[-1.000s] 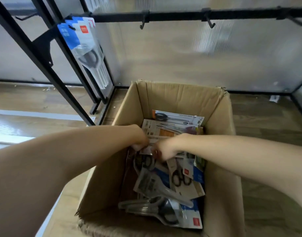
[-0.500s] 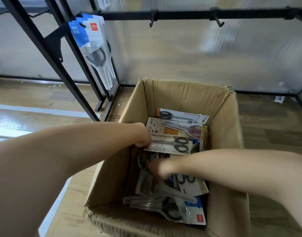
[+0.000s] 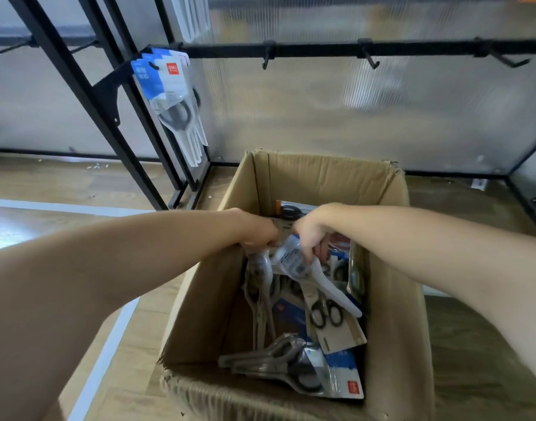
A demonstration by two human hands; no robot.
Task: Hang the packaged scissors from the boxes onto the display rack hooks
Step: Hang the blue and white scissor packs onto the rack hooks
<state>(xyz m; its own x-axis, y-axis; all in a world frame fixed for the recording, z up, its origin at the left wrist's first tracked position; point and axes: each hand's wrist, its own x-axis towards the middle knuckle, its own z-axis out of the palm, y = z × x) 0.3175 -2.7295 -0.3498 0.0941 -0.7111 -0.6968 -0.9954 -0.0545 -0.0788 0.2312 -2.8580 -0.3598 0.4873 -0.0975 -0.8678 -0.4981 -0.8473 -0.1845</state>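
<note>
A wooden plank floor (image 3: pixel 461 354) carries everything here, with a pale stripe (image 3: pixel 109 350) running along it on the left. An open cardboard box (image 3: pixel 327 177) stands directly on the floor, and just behind it to the left the black feet of the display rack (image 3: pixel 181 202) rest on the boards. Small white scraps (image 3: pixel 95 166) lie scattered near the back wall.

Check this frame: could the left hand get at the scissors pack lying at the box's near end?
Probably yes: the scissors pack lies uncovered on top, the cardboard box is open, but the left hand already grips another pack.
</note>
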